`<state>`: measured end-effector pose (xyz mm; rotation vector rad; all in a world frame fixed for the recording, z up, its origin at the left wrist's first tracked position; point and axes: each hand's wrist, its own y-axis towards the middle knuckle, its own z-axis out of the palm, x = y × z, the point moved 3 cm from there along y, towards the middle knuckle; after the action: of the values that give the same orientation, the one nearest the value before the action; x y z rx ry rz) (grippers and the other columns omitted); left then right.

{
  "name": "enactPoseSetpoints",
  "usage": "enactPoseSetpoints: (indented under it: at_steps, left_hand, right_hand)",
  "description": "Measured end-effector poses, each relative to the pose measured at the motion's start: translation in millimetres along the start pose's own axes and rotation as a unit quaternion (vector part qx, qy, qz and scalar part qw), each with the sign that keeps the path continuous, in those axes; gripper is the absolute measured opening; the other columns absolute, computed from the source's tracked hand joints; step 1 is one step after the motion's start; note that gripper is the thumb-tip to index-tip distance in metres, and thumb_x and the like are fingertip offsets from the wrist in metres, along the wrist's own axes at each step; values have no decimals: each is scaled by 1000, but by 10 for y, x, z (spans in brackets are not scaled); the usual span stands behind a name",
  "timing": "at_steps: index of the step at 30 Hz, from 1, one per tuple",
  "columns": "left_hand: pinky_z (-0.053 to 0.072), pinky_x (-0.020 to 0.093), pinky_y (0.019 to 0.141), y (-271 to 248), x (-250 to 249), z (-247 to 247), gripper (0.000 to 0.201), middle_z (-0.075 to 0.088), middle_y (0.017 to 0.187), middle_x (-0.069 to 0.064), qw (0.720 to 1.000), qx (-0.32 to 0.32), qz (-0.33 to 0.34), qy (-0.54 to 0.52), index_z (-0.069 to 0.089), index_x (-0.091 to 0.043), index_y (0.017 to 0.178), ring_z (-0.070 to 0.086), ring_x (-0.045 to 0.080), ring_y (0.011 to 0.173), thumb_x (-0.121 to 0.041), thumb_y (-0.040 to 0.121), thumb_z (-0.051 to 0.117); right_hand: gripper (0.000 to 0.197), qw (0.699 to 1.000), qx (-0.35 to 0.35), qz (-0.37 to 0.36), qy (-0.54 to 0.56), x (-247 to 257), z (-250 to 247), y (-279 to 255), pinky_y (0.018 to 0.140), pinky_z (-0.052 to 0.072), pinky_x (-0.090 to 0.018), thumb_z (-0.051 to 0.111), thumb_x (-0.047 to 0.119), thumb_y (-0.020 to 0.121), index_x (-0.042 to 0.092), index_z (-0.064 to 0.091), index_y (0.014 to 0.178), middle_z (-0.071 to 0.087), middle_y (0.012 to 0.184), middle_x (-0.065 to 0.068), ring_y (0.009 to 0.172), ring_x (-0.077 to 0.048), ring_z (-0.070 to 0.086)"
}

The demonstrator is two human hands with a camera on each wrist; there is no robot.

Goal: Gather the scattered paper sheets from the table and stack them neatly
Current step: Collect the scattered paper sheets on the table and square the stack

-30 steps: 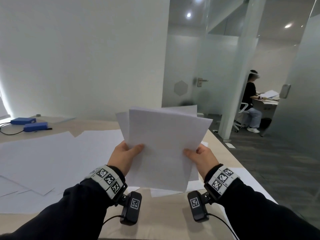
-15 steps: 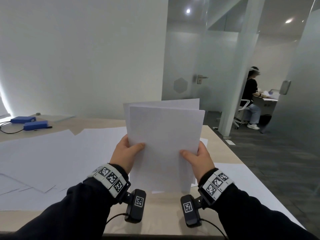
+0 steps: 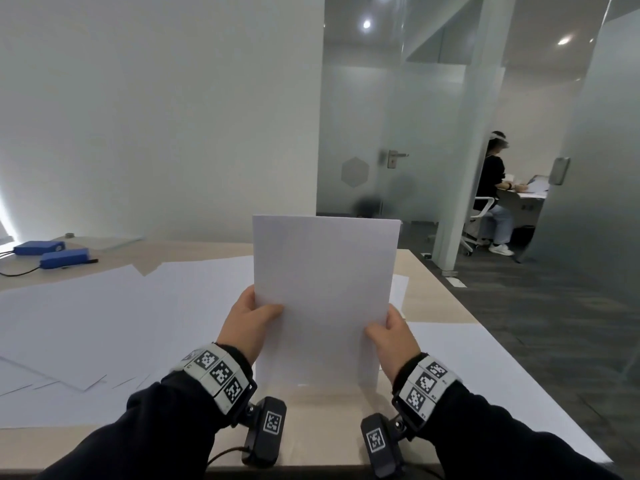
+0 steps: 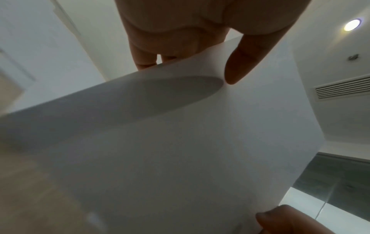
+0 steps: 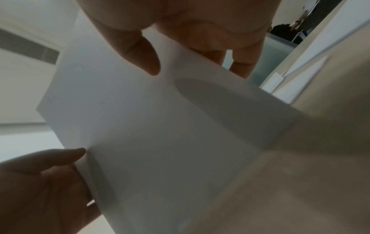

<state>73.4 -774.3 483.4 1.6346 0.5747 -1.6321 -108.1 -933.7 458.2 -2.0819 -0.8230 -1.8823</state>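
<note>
- A white-walled office room with frosted glass partitions [image 3: 398, 133] and dark grey floor; a second person [image 3: 493, 192] sits at a far desk beyond the glass.
- The long pale wooden bench [image 3: 429, 292] carries large loose white paper sheets [image 3: 104, 317] spread over its left part and another by the right edge, plus two flat blue boxes [image 3: 64, 256] with a cable at the far left.
- The gathered white paper stack [image 3: 323, 299] stands upright on its bottom edge at the bench's near middle; a second ago its sheets were fanned and askew, now the edges line up as one block.
- That suggests this batch is squared, while the sheets lying loose remain to be gathered.
- The left hand [image 3: 247, 323] and right hand [image 3: 391, 336] each pinch a side edge of the stack, thumb in front, fingers behind.
</note>
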Motion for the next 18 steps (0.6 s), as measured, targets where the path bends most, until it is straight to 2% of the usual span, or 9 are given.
enactPoseSetpoints:
  at_steps: [2, 3, 5, 7, 9, 11, 15, 18]
  left_hand:
    - [52, 36, 80, -85, 157, -7, 41, 73, 102, 3, 998, -2, -35, 55, 64, -21, 103, 67, 22, 96, -20, 64, 53]
    - [52, 37, 83, -108, 238, -12, 38, 71, 102, 4, 995, 3, -53, 90, 63, -20, 103, 66, 22, 97, -20, 67, 52]
    - [51, 41, 92, -134, 338, -7, 29, 69, 106, 5, 983, 22, -85, 163, 61, -18, 108, 63, 26, 101, -14, 81, 51]
    - [53, 47, 94, -122, 332, 12, 31, 69, 107, 6, 973, 36, -97, 206, 60, -19, 112, 64, 29, 100, -7, 86, 48]
    - [56, 54, 89, -103, 248, 75, 35, 73, 102, 7, 972, 45, -104, 204, 63, -24, 105, 69, 32, 95, -7, 78, 49]
    - [59, 56, 81, -83, 131, 201, 37, 75, 96, 6, 974, 57, -100, 195, 65, -26, 103, 72, 33, 88, -8, 74, 50]
    - [61, 43, 65, -103, -35, 667, 38, 74, 98, 4, 978, 93, -89, 162, 61, -27, 112, 73, 29, 84, -3, 86, 49]
    - [62, 46, 68, -187, 81, 1087, 38, 72, 104, 5, 975, 129, -122, 135, 56, -25, 118, 73, 28, 86, -2, 88, 52]
  right_hand:
    - [40, 998, 45, 44, -26, -117, 20, -67, 76, 51, -23, 49, 0, 86, 21, 57, 119, 70, 105, 4, 96, -11, 66]
    - [40, 996, 58, 60, -42, -159, 17, -88, 74, 47, -20, 47, -2, 88, 20, 54, 121, 67, 108, 5, 98, -11, 63]
    - [38, 992, 70, 70, -81, -182, -34, -99, 73, 43, -21, 45, -2, 89, 20, 52, 120, 62, 110, 4, 104, -15, 59]
    - [35, 991, 64, 66, -101, -159, -136, -82, 69, 44, -21, 45, -1, 88, 19, 56, 114, 64, 105, 2, 98, -15, 60]
    - [31, 991, 49, 61, -108, -109, -265, -64, 71, 51, -27, 47, 0, 87, 18, 60, 108, 68, 100, 0, 90, -17, 64]
    - [34, 994, 21, 50, -97, -51, -434, -44, 80, 57, -36, 50, 0, 85, 22, 62, 108, 72, 98, -1, 90, -22, 69]
    - [43, 996, -33, 49, -73, -12, -904, 8, 81, 59, -39, 49, -3, 85, 28, 59, 113, 74, 96, -2, 87, -25, 72]
    - [44, 990, -68, 81, -94, -110, -1352, 7, 77, 59, -40, 51, -1, 84, 33, 57, 112, 72, 94, -4, 84, -25, 72]
